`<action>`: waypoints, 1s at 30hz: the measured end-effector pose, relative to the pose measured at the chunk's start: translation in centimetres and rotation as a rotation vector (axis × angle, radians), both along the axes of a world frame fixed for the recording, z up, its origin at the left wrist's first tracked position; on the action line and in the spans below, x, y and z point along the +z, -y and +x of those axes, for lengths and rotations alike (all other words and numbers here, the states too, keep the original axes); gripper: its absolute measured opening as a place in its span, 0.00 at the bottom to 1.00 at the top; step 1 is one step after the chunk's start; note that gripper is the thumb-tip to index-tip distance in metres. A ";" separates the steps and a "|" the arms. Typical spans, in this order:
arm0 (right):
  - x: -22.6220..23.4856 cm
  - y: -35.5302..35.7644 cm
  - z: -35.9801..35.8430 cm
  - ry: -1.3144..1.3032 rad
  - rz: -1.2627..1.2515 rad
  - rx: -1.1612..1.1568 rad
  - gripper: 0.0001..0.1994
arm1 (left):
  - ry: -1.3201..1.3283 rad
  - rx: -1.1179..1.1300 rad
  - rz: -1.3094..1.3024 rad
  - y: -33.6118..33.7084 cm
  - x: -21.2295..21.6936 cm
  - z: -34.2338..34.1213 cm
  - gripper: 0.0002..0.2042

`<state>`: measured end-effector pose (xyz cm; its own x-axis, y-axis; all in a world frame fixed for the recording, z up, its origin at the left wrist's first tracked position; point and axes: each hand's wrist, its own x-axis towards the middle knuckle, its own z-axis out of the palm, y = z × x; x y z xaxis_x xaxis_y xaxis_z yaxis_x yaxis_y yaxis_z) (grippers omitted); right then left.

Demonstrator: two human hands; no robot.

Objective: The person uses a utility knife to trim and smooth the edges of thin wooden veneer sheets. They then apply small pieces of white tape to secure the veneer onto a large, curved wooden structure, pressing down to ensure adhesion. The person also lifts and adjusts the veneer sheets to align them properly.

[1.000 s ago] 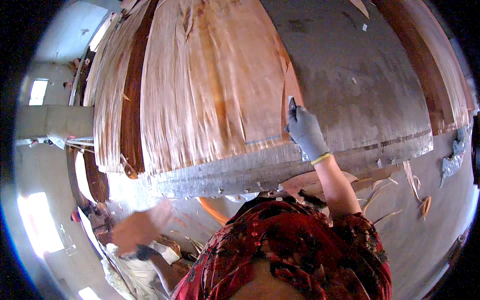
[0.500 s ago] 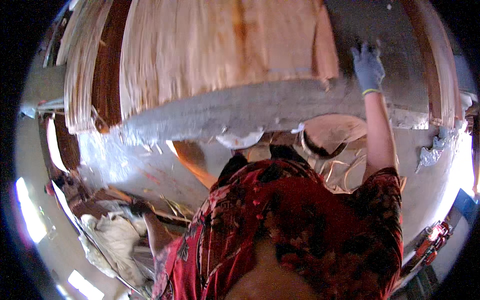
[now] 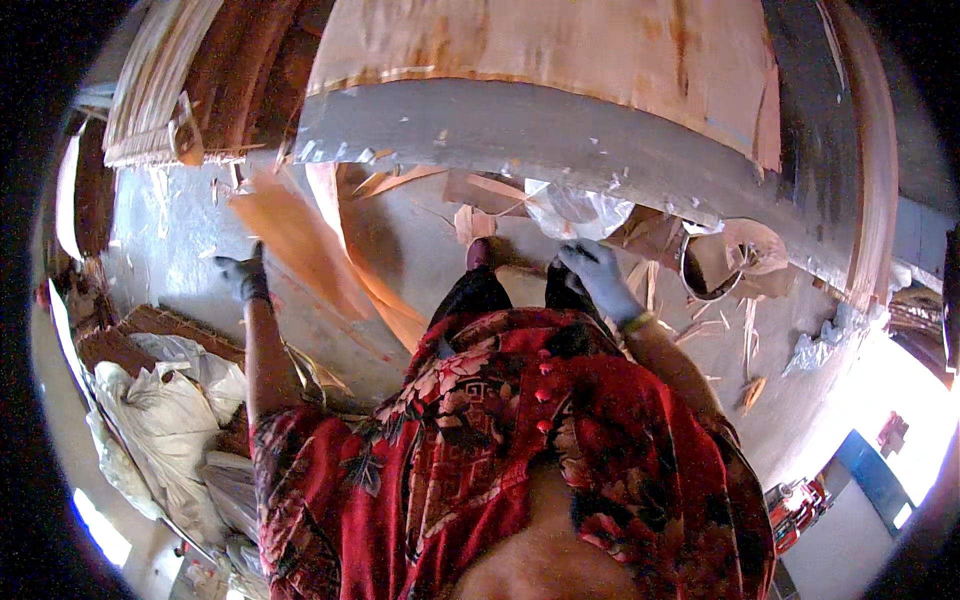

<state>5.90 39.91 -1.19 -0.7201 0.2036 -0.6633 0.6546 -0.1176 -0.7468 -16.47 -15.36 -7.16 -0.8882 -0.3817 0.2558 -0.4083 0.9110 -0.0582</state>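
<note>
Gloved left hand point(image 3: 243, 277) gripping veneer strip point(image 3: 300, 245), right hand point(image 3: 598, 277) grip unclear

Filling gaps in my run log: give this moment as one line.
left hand: gloved, holds veneer strip | right hand: gloved, lowered near knee | veneer stack on grey table edge

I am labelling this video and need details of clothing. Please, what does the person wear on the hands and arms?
Both hands are gloved. The left hand has a dark grey glove. The right hand has a lighter blue-grey glove with a yellowish band at the cuff. The forearms are bare. Short sleeves of a red garment with a dark floral and geometric pattern reach only the upper arms.
</note>
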 end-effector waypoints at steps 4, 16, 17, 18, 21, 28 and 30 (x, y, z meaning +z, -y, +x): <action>-7.3 3.2 -5.9 0.208 -0.053 -0.310 0.11 | 0.471 -0.147 0.323 -1.8 -3.2 7.4 0.44; -3.8 4.8 -4.4 -0.095 0.042 0.103 0.04 | 0.411 -0.770 1.355 -23.2 8.0 13.7 0.20; -1.1 5.3 -4.1 -0.127 0.069 0.302 0.04 | 0.460 -0.942 1.436 -25.8 8.5 12.7 0.19; 1.6 5.5 -4.0 -0.415 0.094 0.463 0.04 | 0.512 -1.121 1.511 -28.2 8.8 11.9 0.18; 9.3 2.0 -2.4 -0.481 0.135 0.855 0.05 | 0.542 -1.513 1.551 -35.2 9.0 10.5 0.18; 15.5 -16.2 11.2 -0.187 0.343 -0.547 0.04 | 0.705 -1.615 1.223 -39.8 6.6 7.2 0.13; 14.2 -17.7 13.5 -0.177 0.668 -0.612 0.08 | 0.863 -1.482 1.169 -40.9 6.5 7.8 0.09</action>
<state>19.42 57.61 13.04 -0.4406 0.8830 -0.1615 0.4900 0.0858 -0.8675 -8.63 25.55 -0.62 -0.3404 0.9369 -0.0803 0.3137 0.1936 0.9296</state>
